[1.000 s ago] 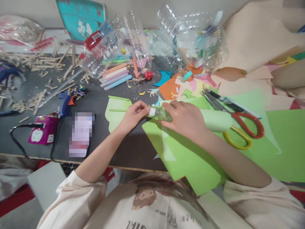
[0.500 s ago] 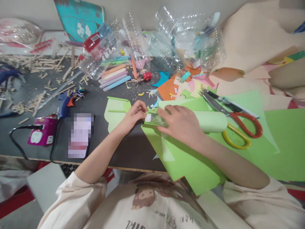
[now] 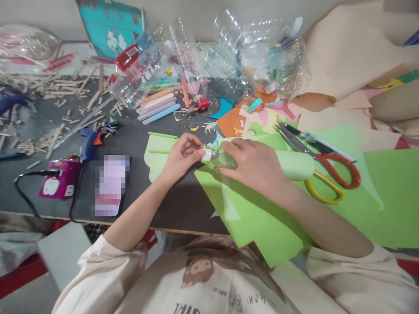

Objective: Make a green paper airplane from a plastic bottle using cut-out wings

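Observation:
A clear plastic bottle (image 3: 225, 158) lies sideways over the green paper, its lower part wrapped in pale green paper (image 3: 296, 166). My right hand (image 3: 253, 163) curls over the bottle from above and grips it. At its neck is a white cap (image 3: 207, 155), where the fingertips of my left hand (image 3: 185, 157) are pinched together. Some thin green strips (image 3: 214, 148) show around the neck, between both hands. Left of my left hand lies a pale green paper cutout (image 3: 157, 163) with narrow green strips on it. How far the left fingers wrap the cap is partly hidden.
Red-and-yellow scissors (image 3: 337, 168) and a pen (image 3: 340, 152) lie on green sheets (image 3: 386, 196) at right. A phone (image 3: 110, 185), a purple charger box (image 3: 59, 179) and a blue glue gun (image 3: 87, 141) are at left. Behind are glue sticks (image 3: 160, 104), paper scraps and plastic bottles (image 3: 255, 52).
The bottle and my right hand have shifted slightly right. My left fingers have moved a little right against the cap, and more green strips show around the neck.

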`<state>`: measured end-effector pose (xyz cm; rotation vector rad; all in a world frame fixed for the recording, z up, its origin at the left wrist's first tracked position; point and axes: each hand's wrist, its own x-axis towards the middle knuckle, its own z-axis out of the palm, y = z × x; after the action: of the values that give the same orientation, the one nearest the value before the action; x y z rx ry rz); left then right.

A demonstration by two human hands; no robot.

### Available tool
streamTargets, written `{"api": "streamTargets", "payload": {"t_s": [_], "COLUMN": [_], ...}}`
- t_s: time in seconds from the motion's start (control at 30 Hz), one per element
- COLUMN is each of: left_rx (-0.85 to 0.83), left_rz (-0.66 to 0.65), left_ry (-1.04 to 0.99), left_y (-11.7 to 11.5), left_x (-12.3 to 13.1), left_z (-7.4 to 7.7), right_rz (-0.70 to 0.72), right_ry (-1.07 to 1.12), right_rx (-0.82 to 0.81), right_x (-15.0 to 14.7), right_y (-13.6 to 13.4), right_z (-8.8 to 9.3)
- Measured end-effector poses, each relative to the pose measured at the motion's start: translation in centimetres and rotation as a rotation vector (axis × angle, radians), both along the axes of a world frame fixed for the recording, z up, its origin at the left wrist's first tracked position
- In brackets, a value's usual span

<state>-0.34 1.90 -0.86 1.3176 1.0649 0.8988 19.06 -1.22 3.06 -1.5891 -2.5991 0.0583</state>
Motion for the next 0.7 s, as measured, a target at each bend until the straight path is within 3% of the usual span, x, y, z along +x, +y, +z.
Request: {"api": "streamTargets", "payload": {"t_s": [0.2, 0.7], "left_rx": [0.043, 0.14], "left_rz": [0.061, 0.066], "left_ry": [0.001, -0.044], "left_y": [-0.08, 0.08], "left_x": [0.17, -0.04], "left_z": [-0.54, -0.9], "right_rz": [-0.003, -0.008], "right_ry": [0.003, 0.037], "right_rx": [0.0, 0.016], "right_x": [0.14, 0.25], "right_y": [0.1, 0.22], "right_z": [-0.05, 0.12]}}
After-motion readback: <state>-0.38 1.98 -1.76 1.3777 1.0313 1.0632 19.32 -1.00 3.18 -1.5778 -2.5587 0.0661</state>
